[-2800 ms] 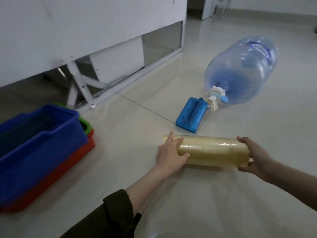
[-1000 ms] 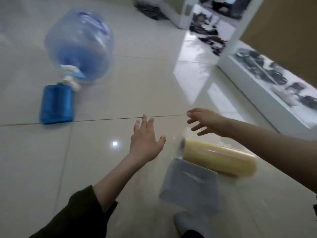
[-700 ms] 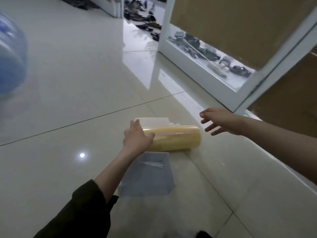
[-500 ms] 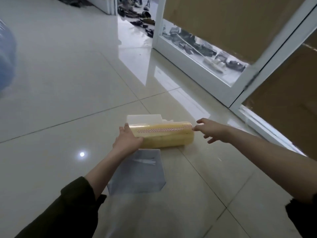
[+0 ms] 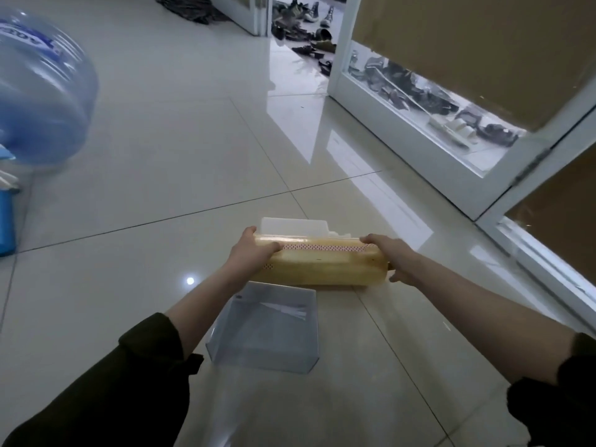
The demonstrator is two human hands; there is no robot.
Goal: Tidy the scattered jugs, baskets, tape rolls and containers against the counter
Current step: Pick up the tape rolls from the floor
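right now both hands are gripping a long yellowish stack of tape rolls (image 5: pixel 325 264) lying sideways across the middle of the view, low over the tiled floor (image 5: pixel 180 156); whether it is resting on the tiles or just lifted is not clear. the left hand (image 5: pixel 250 254) is closing over the left end of the stack, its fingers (image 5: pixel 269 247) curling over the top surface and pressing down onto the rolls, with the thumb side reaching to the far upper edge. the right hand (image 5: pixel 392 261) is clasping the right end, fingers lying over the top near the strip of red dotted print that is running along the stack, while the lower fingers are wrapping under and around the end face. so the stack is sitting between the two hands, spanning from one palm to the other.

just beyond the stack a white plastic container (image 5: pixel 293 226) is peeking out, touching or very nearly touching its far side. on the near side a clear plastic box (image 5: pixel 267 330) is lying on the floor, its far edge running just below the stack. well off to the left a big blue water jug (image 5: pixel 38 98) is lying on its side, blurred, with a blue flat object (image 5: pixel 6 221) by the left edge. dark sleeves (image 5: pixel 122 388) are covering both forearms near the bottom. to the right a white-framed glass door (image 5: pixel 419 137) is standing, with shoes (image 5: pixel 306 30) scattered beyond it.
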